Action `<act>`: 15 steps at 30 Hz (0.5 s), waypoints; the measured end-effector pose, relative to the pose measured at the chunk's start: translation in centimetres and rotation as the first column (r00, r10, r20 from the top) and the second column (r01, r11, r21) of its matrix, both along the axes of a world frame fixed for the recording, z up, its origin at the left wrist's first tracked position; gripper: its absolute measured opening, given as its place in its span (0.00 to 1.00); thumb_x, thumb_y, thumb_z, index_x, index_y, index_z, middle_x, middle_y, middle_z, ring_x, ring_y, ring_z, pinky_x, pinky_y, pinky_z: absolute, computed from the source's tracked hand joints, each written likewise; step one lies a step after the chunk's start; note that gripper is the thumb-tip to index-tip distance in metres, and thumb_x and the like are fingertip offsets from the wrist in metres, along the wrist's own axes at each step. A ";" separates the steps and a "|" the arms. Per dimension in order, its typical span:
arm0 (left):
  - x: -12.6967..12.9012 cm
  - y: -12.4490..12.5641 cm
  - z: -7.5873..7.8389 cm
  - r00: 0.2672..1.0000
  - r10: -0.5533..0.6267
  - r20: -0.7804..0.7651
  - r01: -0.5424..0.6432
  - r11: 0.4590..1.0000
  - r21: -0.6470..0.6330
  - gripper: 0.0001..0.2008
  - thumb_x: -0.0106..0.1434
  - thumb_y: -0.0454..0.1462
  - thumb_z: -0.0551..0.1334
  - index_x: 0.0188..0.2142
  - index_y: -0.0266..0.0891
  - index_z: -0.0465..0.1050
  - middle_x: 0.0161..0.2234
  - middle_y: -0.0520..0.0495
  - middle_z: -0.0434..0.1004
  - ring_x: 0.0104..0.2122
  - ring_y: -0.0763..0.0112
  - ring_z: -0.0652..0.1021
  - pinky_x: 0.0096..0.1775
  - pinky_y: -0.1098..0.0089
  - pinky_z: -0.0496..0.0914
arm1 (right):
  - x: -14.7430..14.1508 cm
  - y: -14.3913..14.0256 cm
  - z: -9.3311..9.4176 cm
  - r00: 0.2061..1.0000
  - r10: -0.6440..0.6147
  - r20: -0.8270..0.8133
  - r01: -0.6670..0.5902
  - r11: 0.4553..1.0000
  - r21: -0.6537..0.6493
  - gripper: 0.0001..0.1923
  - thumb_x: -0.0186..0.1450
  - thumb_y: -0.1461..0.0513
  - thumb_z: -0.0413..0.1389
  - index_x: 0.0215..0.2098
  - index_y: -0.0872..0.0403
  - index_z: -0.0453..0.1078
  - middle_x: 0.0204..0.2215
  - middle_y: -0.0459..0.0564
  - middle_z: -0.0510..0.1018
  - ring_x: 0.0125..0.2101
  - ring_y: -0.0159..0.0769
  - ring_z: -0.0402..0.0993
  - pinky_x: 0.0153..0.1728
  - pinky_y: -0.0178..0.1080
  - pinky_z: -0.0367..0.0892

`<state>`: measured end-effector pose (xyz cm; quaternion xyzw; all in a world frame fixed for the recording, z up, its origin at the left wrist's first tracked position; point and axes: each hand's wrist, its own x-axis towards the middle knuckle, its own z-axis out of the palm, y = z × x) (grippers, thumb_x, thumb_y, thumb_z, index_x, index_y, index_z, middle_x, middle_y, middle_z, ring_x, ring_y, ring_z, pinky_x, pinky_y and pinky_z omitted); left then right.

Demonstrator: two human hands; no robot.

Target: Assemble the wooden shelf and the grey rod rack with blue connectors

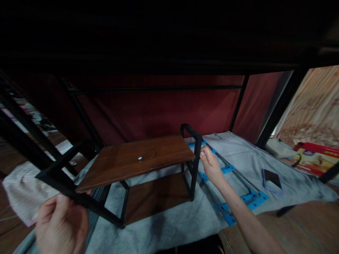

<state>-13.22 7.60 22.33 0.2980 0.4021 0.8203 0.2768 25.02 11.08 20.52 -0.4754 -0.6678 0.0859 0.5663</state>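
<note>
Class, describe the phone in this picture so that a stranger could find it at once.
Start at the grey blanket spread on the floor. Right of the small wooden shelf and the blue-cornered frame, the phone lies flat: the only dark, glossy rectangle there.

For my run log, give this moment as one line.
left hand: grips near end frame | right hand: holds far end frame | wooden shelf: on grey blanket

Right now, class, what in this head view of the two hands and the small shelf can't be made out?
- Left hand: its fingers curl behind the black frame, and the bottom edge cuts off the wrist.
- Right hand: fingertips hidden against the frame's post.
- Upper third of the view: too dark to read.
- Blue brackets: partly covered by the right forearm.
</note>
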 end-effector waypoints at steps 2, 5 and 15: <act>-0.6 0.4 -0.5 0.994 -0.048 0.098 0.048 0.999 0.010 0.12 0.48 0.39 0.75 0.29 0.43 0.74 0.29 0.60 0.76 0.32 0.76 0.74 0.38 0.75 0.76 | 0.1 -0.2 0.1 1.000 -0.003 0.016 0.003 1.000 -0.012 0.15 0.74 0.52 0.41 0.33 0.49 0.59 0.30 0.45 0.67 0.32 0.37 0.63 0.36 0.39 0.61; -1.4 0.6 -1.1 0.984 -0.121 0.128 0.117 0.992 0.038 0.11 0.49 0.38 0.75 0.28 0.41 0.75 0.29 0.58 0.76 0.32 0.75 0.75 0.37 0.75 0.76 | 0.4 -0.5 0.1 1.000 -0.011 0.021 0.012 0.999 -0.040 0.15 0.74 0.52 0.42 0.33 0.49 0.60 0.29 0.45 0.67 0.31 0.37 0.63 0.35 0.39 0.61; -3.1 1.1 -2.1 0.998 -0.053 0.038 0.049 0.995 0.086 0.15 0.45 0.39 0.77 0.29 0.37 0.77 0.26 0.55 0.77 0.28 0.80 0.75 0.35 0.78 0.71 | 2.3 -0.2 -0.5 0.995 0.080 0.067 -0.074 0.993 -0.092 0.13 0.72 0.50 0.47 0.36 0.48 0.64 0.31 0.45 0.68 0.33 0.37 0.65 0.35 0.38 0.61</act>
